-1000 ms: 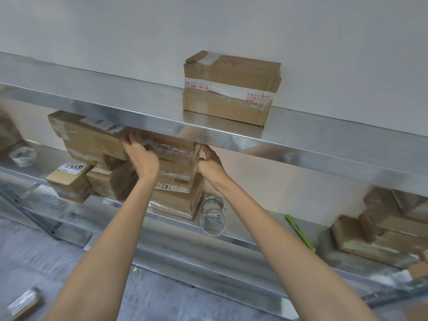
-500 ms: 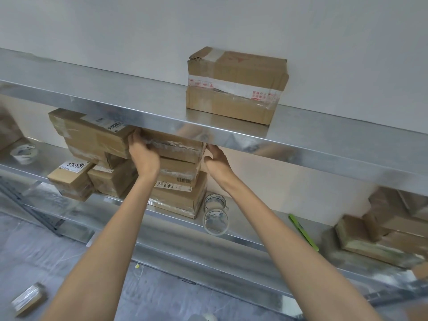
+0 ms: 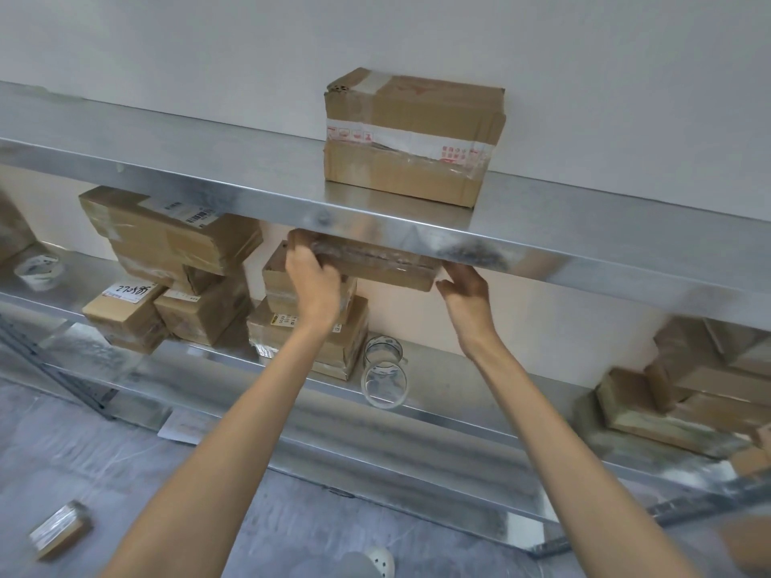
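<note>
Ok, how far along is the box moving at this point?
Done: one taped box sits on the top shelf. In hand: the left hand grips one end of a flat box, the right hand braces the other, just under that shelf's edge. Left, probably: several boxes lie stacked on the lower shelf.

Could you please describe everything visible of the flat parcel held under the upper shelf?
The flat parcel is a long, shallow brown cardboard box wrapped in glossy clear tape. It is held roughly level just under the upper shelf, whose front edge hides its top. The left hand grips its left end, fingers curled round it; the right hand touches its right end with straighter fingers.
</note>
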The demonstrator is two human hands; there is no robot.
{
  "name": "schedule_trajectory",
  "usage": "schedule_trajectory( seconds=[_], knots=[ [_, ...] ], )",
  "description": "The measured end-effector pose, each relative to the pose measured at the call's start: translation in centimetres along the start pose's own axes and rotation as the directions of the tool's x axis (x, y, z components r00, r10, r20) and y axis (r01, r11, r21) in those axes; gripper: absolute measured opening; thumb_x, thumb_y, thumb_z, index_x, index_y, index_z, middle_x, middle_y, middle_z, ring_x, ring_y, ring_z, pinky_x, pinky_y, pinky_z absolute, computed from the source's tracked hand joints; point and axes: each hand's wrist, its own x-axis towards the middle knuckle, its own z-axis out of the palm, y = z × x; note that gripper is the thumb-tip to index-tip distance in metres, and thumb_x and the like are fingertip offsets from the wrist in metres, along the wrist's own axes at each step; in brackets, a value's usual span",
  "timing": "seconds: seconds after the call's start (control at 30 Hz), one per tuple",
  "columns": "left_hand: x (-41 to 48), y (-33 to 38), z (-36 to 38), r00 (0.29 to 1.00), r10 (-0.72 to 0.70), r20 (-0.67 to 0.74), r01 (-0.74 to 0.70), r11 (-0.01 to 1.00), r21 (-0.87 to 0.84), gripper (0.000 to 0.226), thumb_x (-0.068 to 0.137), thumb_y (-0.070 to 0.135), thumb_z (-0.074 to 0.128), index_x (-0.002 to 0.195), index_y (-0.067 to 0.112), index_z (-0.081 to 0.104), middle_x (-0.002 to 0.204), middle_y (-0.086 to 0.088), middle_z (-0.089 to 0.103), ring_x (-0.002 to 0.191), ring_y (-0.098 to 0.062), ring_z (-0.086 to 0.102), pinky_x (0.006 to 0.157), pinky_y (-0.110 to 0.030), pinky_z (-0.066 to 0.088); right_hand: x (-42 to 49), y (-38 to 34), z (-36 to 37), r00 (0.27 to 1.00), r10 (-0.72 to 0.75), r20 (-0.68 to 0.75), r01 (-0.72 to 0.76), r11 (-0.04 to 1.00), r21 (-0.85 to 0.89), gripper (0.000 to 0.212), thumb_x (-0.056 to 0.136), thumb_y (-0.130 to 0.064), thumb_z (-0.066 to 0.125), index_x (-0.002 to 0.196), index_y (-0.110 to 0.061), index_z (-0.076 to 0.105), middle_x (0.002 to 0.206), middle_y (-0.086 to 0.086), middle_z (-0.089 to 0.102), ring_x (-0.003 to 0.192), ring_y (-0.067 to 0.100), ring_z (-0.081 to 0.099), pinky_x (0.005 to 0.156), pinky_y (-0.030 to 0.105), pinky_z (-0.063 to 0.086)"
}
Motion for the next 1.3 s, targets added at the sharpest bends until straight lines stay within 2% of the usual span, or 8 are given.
schedule_trajectory(
  seconds=[0.1,0.27,0.37,0.5,0.63,0.83,1.07,1.3],
  knots=[
    [-2.1,1.1,1.8,0.995,0.068,0.079,-0.065,0.997,-0.039,0.023,0.074,-0.019,0.039,0.08,0.0,0.051,0.093,-0.019,0.054,0.088,-0.028,0.05,0.083,-0.038,0.043,-0.9,1.0,-3.6,0.998,-0.001,-0.067,0.006,0.998,0.068,0.045,0.084,0.007,0.05,0.126,-0.006,0.056,0.13,0.008,0.06,0.123,0.018,0.053,0.107,0.042,0.041],
    [-7.5,0.8,4.6,0.965,0.171,0.2,-0.143,0.979,-0.146,0.037,0.074,-0.021,0.041,0.096,-0.003,0.063,0.095,-0.01,0.061,0.087,-0.015,0.052,0.078,-0.013,0.036,-3.7,4.3,-8.8,0.979,0.072,-0.189,-0.035,0.981,0.193,0.047,0.087,0.012,0.044,0.118,-0.02,0.061,0.111,-0.009,0.066,0.1,0.012,0.059,0.088,0.031,0.048],
    [-10.9,-1.1,6.4,0.928,0.177,0.328,-0.134,0.98,-0.149,0.041,0.069,-0.022,0.039,0.096,0.0,0.06,0.096,-0.013,0.062,0.087,-0.021,0.056,0.079,-0.026,0.043,-5.2,8.0,-10.7,0.948,0.188,-0.256,-0.132,0.967,0.219,0.034,0.092,0.005,0.047,0.112,-0.019,0.061,0.1,-0.009,0.067,0.085,0.009,0.059,0.073,0.024,0.05],
    [-13.9,-3.9,8.3,0.854,0.081,0.514,-0.076,0.997,-0.03,0.042,0.069,-0.02,0.04,0.098,-0.001,0.062,0.1,-0.015,0.065,0.098,-0.03,0.061,0.087,-0.029,0.042,-6.2,11.7,-12.1,0.897,0.293,-0.33,-0.218,0.944,0.246,0.01,0.096,-0.014,0.052,0.105,-0.015,0.057,0.1,0.004,0.062,0.094,0.018,0.057,0.068,0.022,0.05],
    [-15.4,-6.0,8.8,0.793,-0.002,0.609,-0.028,0.999,0.039,0.045,0.071,-0.02,0.04,0.101,0.001,0.065,0.103,-0.012,0.068,0.101,-0.026,0.063,0.09,-0.029,0.046,-6.4,13.7,-12.1,0.882,0.266,-0.388,-0.263,0.963,0.062,0.024,0.091,-0.029,0.062,0.103,-0.008,0.058,0.096,0.004,0.064,0.091,0.019,0.059,0.079,0.027,0.044],
    [-16.1,-7.6,8.9,0.721,-0.003,0.693,-0.073,0.994,0.081,0.051,0.075,-0.022,0.037,0.113,-0.001,0.064,0.114,-0.014,0.065,0.108,-0.026,0.061,0.095,-0.021,0.043,-6.6,16.3,-12.3,0.861,0.293,-0.415,-0.333,0.943,-0.025,0.022,0.089,-0.006,0.062,0.106,0.006,0.054,0.099,0.012,0.06,0.101,0.029,0.059,0.082,0.025,0.04],
    [-15.3,-9.1,8.9,0.633,0.007,0.774,-0.138,0.985,0.103,0.048,0.082,-0.016,0.04,0.12,0.001,0.063,0.122,-0.013,0.064,0.113,-0.026,0.059,0.087,-0.008,0.032,-7.1,18.2,-12.2,0.858,0.315,-0.405,-0.371,0.927,-0.065,0.022,0.088,-0.004,0.063,0.106,0.001,0.053,0.115,0.018,0.062,0.112,0.029,0.057,0.092,0.029,0.041],
    [-14.0,-10.5,8.9,0.66,0.039,0.75,-0.209,0.969,0.134,0.04,0.079,-0.014,0.045,0.105,0.006,0.067,0.108,-0.01,0.066,0.103,-0.025,0.062,0.089,-0.026,0.047,-7.5,17.3,-11.7,0.847,0.271,-0.457,-0.362,0.924,-0.124,0.024,0.096,-0.01,0.05,0.118,0.0,0.052,0.11,0.011,0.061,0.097,0.023,0.056,0.079,0.022,0.037]
  ],
)
